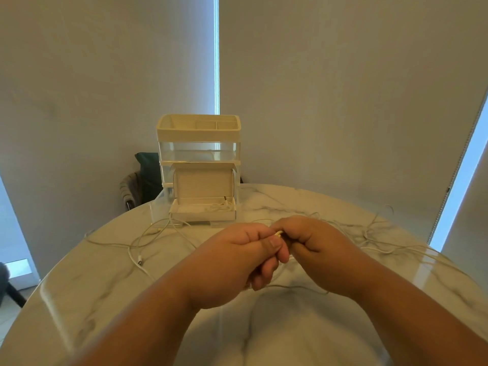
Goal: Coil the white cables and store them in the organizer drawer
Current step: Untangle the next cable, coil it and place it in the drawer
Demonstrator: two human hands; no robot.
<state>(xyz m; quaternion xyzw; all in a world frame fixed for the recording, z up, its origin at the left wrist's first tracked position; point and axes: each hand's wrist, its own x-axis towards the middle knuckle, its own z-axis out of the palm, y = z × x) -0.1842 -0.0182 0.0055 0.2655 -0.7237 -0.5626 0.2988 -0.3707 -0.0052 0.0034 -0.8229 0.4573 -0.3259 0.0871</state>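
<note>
While the left hand (237,257) and right hand (317,244) pinch one thin white cable (279,233) between curled fingers, a stored white cable (220,206) lies in the clear plastic organizer drawer (159,207) beyond them, and loose white cables (144,244) either side await coiling.

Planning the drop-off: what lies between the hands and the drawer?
Head view: bare table between left hand, right hand and drawer; loose cables lie at either side.

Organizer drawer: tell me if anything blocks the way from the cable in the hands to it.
Nothing visible blocks it. The left hand and right hand pinch the cable in front of the pulled-out drawer, where an open white box sits, lid up. Only loose cables lie flat on the table before it.
</note>
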